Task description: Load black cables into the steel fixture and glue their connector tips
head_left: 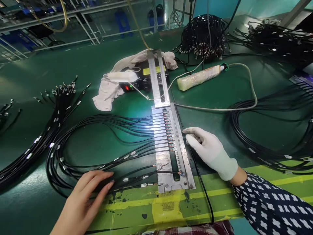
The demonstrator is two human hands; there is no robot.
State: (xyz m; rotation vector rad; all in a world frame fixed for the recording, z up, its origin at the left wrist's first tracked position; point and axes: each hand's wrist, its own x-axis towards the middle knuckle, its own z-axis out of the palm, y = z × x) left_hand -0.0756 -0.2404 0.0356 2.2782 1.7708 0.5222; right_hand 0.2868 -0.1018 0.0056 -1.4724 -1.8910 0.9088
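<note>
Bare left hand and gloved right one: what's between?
Between the left hand and right hand, the head view shows black cables and a metal fixture.

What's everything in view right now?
Metal fixture: one, silver, centre
Looped cables: many, black, left of fixture
Slotted bar: one, silver, beyond fixture
Control box: one, black, behind bar
Cloth: one, whitish, beside box
Handpiece: one, white, by cloth
Wrapped handle: one, pale yellow, right of box
Cable bundles: several, black, left, right, back
Tabletop: one, green, underneath
Tape: strips, yellow, near edge
Stools: at least one, blue, background
Left hand: one, bare, near looped cables
Right hand: one, white-gloved, right of fixture
</note>
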